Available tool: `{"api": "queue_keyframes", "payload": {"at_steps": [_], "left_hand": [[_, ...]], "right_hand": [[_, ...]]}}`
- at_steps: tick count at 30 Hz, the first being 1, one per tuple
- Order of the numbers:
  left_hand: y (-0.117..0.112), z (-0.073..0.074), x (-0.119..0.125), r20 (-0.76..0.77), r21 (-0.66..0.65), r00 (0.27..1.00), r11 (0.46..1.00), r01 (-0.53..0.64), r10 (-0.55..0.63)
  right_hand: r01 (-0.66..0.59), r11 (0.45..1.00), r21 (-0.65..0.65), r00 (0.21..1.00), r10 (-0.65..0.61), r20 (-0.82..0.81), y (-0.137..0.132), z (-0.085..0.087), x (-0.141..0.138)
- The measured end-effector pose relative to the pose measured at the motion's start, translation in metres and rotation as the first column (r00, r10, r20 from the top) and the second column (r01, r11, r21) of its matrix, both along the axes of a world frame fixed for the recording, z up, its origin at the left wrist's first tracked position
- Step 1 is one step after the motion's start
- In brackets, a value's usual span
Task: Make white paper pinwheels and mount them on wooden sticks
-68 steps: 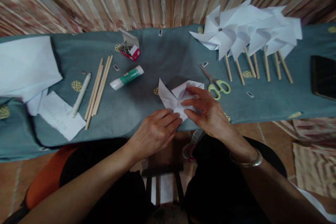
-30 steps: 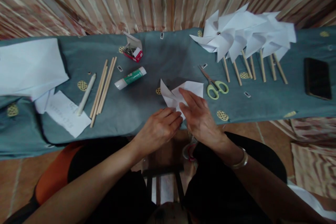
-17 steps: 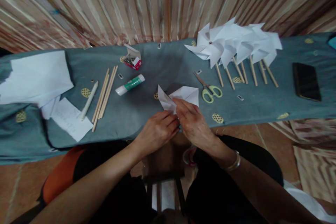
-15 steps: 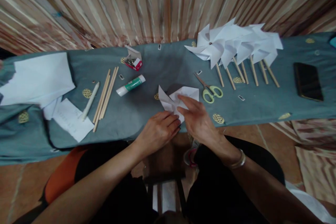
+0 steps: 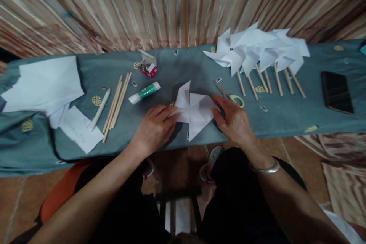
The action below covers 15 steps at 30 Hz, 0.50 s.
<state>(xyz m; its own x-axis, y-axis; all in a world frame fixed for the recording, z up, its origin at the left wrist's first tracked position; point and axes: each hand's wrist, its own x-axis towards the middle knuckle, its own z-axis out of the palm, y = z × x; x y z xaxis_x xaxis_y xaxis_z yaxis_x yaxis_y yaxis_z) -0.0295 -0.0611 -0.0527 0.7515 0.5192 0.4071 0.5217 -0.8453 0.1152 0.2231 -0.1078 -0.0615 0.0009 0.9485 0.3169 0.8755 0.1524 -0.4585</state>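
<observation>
A folded white paper pinwheel point(image 5: 197, 108), with no stick visible on it, is at the table's front edge between my hands. My left hand point(image 5: 156, 127) pinches its left blade, thumb and fingers together. On the other side, my right hand point(image 5: 233, 116) has its thumb and forefinger around the tip of the right blade. Just behind that hand lie green-handled scissors point(image 5: 237, 100), partly covered by its fingers. A glue stick point(image 5: 145, 92) with a green label lies to the left, behind my left hand.
Finished pinwheels point(image 5: 257, 51) on sticks lie overlapping at the back right, left of a black phone point(image 5: 337, 91). A red box of metal fasteners point(image 5: 148, 65) stands open. Wooden sticks point(image 5: 116, 103), a white pen-like stick point(image 5: 100, 110) and paper sheets point(image 5: 45, 84) lie leftward.
My hands have moved apart from the middle of the paper to its two sides. Its pinwheel blades now show spread out. My right hand now partly covers the scissors.
</observation>
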Motion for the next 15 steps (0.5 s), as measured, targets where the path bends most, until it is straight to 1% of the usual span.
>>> {"api": "queue_keyframes", "payload": {"at_steps": [2,4,6,8,12,15], "left_hand": [[-0.007,0.002,0.005,0.038,-0.033,0.999,0.999,0.025,-0.024],[-0.016,0.003,0.014,0.044,-0.088,0.996,0.993,0.081,-0.078],[-0.025,0.001,0.023,0.003,-0.139,0.992,0.983,0.123,-0.124],[-0.030,-0.002,0.030,-0.038,-0.168,0.989,0.976,0.137,-0.145],[-0.032,-0.003,0.035,-0.063,-0.159,0.989,0.980,0.122,-0.133],[-0.030,-0.001,0.031,-0.051,-0.126,0.989,0.984,0.128,-0.135]], "right_hand": [[0.001,1.000,0.015,1.000,-0.002,0.010,-0.001,0.001,-0.001],[-0.004,1.000,0.025,1.000,0.004,0.015,-0.001,0.000,-0.002],[-0.002,1.000,0.031,1.000,0.001,0.018,-0.001,0.000,-0.001],[0.010,0.999,0.032,1.000,-0.011,0.017,0.000,-0.001,0.000],[0.005,0.998,0.057,1.000,-0.005,-0.015,-0.001,0.002,0.005],[-0.060,0.996,0.069,0.996,0.064,-0.064,-0.002,0.006,0.007]]}}
